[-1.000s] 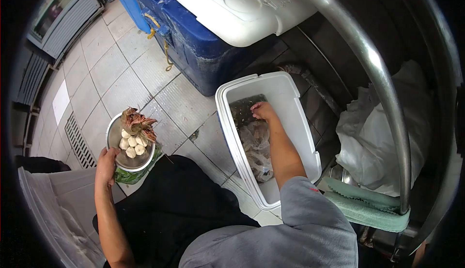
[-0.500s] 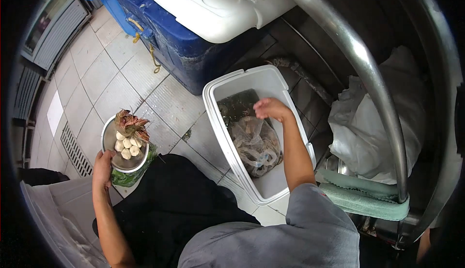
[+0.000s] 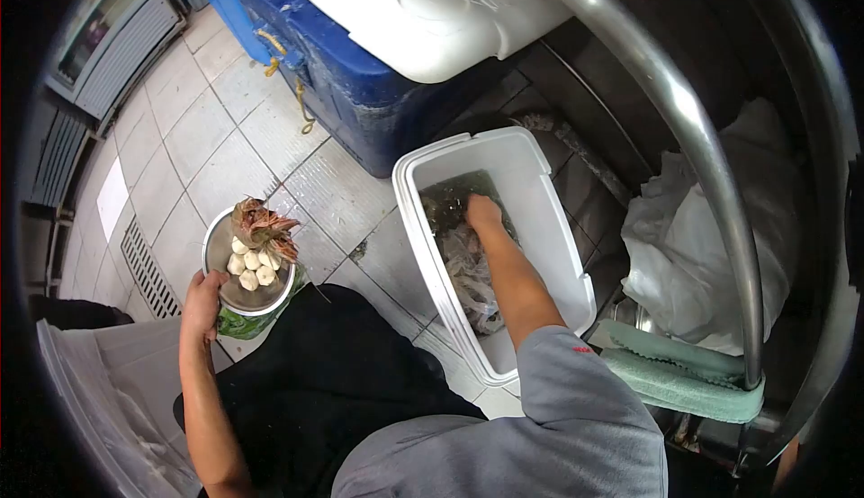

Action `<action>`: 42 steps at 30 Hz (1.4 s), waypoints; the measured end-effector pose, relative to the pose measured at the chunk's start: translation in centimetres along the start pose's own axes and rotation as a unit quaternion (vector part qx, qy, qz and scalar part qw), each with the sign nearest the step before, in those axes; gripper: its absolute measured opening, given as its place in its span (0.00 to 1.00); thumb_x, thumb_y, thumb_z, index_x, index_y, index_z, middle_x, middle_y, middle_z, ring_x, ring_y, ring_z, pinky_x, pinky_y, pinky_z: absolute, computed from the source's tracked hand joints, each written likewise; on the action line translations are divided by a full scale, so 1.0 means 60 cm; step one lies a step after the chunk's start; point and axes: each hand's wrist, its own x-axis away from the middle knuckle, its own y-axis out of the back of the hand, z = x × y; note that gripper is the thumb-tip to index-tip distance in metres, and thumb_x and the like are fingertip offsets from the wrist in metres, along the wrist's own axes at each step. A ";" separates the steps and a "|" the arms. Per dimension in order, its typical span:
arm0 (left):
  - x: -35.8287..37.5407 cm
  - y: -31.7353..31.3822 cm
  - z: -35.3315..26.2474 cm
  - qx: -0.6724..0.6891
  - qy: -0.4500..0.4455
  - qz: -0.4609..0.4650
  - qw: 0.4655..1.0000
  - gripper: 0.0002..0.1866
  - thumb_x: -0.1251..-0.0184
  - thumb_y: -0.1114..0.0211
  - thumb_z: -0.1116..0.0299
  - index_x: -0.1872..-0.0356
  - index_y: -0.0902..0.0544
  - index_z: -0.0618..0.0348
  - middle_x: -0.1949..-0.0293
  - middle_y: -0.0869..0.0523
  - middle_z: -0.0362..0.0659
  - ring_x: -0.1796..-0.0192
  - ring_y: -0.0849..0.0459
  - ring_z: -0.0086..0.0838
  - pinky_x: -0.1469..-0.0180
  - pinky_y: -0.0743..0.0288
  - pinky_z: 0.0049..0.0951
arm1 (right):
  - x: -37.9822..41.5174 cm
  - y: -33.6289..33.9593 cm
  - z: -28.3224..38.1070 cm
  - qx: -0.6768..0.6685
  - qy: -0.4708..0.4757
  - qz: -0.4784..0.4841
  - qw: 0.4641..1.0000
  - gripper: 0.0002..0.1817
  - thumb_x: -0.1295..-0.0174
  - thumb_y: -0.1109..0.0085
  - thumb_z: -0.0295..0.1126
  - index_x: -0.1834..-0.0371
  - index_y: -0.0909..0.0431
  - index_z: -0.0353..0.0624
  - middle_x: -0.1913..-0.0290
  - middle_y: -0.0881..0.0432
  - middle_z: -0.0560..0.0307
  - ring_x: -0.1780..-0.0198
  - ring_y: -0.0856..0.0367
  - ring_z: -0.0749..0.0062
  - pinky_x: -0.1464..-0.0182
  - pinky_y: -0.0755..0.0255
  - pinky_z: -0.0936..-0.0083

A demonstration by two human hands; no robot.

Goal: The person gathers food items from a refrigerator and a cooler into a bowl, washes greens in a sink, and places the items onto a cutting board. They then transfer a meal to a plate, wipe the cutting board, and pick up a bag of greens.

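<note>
In my left hand (image 3: 205, 305) is the rim of a round metal bowl (image 3: 216, 244), with the thumb on its edge. Several pale, roundish pieces (image 3: 254, 264) lie in it beside a clump of reddish-brown, ragged, leafy-looking stuff (image 3: 261, 226). Just beneath the bowl shows a bundle of green leaves (image 3: 241, 325). My right hand (image 3: 484, 214) reaches down into a white plastic bin (image 3: 536, 183), at dark, wet-looking contents near its far end. Its fingertips are hidden there. Crumpled clear plastic bags (image 3: 463, 264) lie in the bin below the hand.
Behind the bin stands a dark blue tub (image 3: 360, 111) with a white lid (image 3: 441, 12) on top. To the right are a curved metal rail (image 3: 693, 129), a green towel (image 3: 675, 381) and a white sack (image 3: 693, 246). A floor drain grate (image 3: 148, 273) lies at left.
My right hand has gone from above the bin down into it. My left hand still holds the bowl. The whole view has shifted slightly.
</note>
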 end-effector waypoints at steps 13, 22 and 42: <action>-0.022 0.012 0.031 0.007 0.025 0.018 1.000 0.21 0.42 0.43 0.60 0.52 0.24 0.66 0.66 0.21 0.43 0.67 0.25 0.26 0.66 0.32 0.23 | 0.089 0.182 -0.078 -0.530 0.080 0.037 0.844 0.07 0.37 0.42 0.25 0.57 0.20 0.37 0.69 0.19 0.64 0.70 0.25 0.85 0.66 0.30 0.86; -0.032 -0.010 0.020 0.043 -0.040 0.047 0.997 0.20 0.42 0.43 0.60 0.54 0.24 0.67 0.67 0.23 0.42 0.66 0.28 0.27 0.63 0.33 0.24 | 0.287 0.117 -0.175 -0.706 -0.134 0.175 0.674 0.12 0.34 0.46 0.26 0.49 0.29 0.38 0.67 0.21 0.59 0.71 0.23 0.79 0.69 0.25 0.79; -0.012 -0.005 0.026 -0.011 -0.042 0.017 0.999 0.20 0.44 0.42 0.59 0.57 0.24 0.66 0.66 0.23 0.44 0.66 0.27 0.28 0.65 0.34 0.24 | 0.013 0.128 -0.045 0.030 0.131 0.188 0.973 0.17 0.53 0.35 0.33 0.58 0.18 0.42 0.56 0.16 0.48 0.52 0.19 0.55 0.49 0.26 0.67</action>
